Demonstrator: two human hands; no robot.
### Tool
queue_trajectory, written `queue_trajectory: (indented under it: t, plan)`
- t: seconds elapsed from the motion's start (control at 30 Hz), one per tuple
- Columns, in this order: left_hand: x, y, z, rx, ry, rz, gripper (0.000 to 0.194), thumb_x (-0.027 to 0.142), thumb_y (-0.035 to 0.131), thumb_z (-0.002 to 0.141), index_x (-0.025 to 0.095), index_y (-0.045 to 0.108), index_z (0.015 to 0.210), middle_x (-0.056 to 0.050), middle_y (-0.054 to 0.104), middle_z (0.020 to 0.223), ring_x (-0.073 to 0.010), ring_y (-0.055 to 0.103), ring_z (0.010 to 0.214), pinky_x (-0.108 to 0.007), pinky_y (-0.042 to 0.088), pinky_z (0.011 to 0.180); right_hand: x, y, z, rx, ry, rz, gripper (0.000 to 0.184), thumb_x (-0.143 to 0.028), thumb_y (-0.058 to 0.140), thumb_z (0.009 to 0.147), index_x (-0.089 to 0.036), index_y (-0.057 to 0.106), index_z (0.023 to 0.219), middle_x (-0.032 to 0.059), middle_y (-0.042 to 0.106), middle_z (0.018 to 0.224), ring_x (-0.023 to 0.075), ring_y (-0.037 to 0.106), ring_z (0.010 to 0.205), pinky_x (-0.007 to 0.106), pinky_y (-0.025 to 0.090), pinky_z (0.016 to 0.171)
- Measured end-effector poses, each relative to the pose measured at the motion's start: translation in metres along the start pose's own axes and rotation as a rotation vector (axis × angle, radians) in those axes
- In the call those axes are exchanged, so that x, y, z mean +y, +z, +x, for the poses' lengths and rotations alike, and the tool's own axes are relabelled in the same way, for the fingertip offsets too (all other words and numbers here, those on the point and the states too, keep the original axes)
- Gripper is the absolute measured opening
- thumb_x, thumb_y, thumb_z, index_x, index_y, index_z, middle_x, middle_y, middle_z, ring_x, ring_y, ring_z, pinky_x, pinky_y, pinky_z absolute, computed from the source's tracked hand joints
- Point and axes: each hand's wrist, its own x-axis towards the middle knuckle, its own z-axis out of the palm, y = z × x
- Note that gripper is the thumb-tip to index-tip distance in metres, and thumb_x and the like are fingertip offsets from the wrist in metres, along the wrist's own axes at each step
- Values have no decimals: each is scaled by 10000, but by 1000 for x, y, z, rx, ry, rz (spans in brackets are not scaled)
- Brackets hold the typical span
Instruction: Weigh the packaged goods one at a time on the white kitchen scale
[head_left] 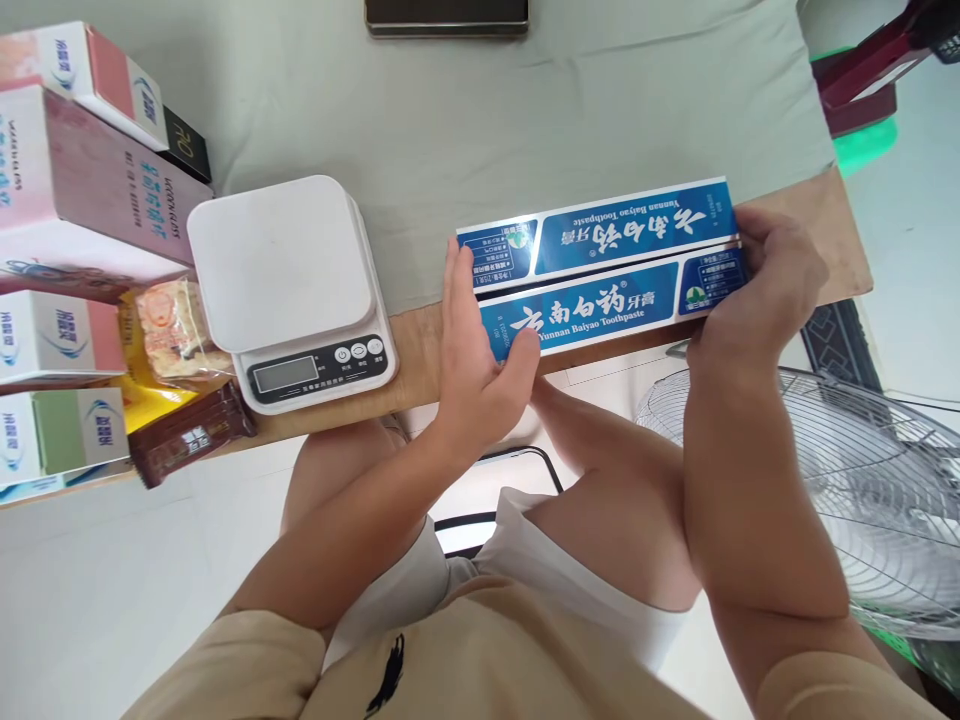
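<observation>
Nearer toothpaste box (592, 308): long and blue with white edges, its "Yunnan Baiyao Toothpaste" lettering upright to me, above the wooden front strip of the tabletop (832, 235); I cannot tell whether it rests there.
Farther toothpaste box (600, 235): matching blue, lettering upside down to me, alongside the first, a thin dark gap between.
My left hand (484, 345): clamped on the boxes' left ends, thumb across the nearer box's face, fingers straight and close together.
My right hand (772, 270): curled around both right ends, so the pair sits between my palms.
White scale (281, 260): left of my left hand, well apart.
Grey cloth (637, 100): spread beyond the boxes.
</observation>
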Motion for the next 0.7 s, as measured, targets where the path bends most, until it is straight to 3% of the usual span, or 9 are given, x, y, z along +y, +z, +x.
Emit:
queue_trajectory:
  t: [0.17, 0.33, 0.5, 0.7]
  plan:
    - [1, 1, 1, 70, 18, 24, 656, 523, 538, 1019, 379, 255, 1593, -86, 253, 1718, -345, 274, 1637, -599, 255, 1385, -2, 1, -1, 22, 3, 65, 395, -328, 401, 962, -197, 771, 912, 53, 743, 948, 223, 734, 972, 457, 579, 939]
    - [4, 5, 2, 97, -32, 18, 637, 432, 559, 1001, 397, 272, 1569, -73, 264, 1700, -340, 274, 1633, -596, 213, 1396, -7, 0, -6, 23, -1, 83, 370, -335, 436, 923, -213, 779, 859, 26, 754, 907, 203, 730, 931, 435, 584, 895]
    - [1, 2, 0, 101, 81, 126, 667, 416, 522, 1003, 314, 269, 1612, -140, 272, 1686, -367, 300, 1608, -617, 209, 1377, -9, -4, -8, -14, 10, 90, 340, -331, 458, 913, -198, 769, 875, 20, 724, 877, 183, 728, 882, 416, 595, 857]
    - [-5, 1, -4, 154, 196, 258, 630, 488, 440, 1034, 242, 339, 1606, -189, 311, 1619, -365, 382, 1536, -572, 255, 1359, -6, -3, -2, -3, -63, 19, 327, -303, 466, 903, -167, 760, 854, 39, 697, 862, 199, 711, 987, 446, 577, 932]
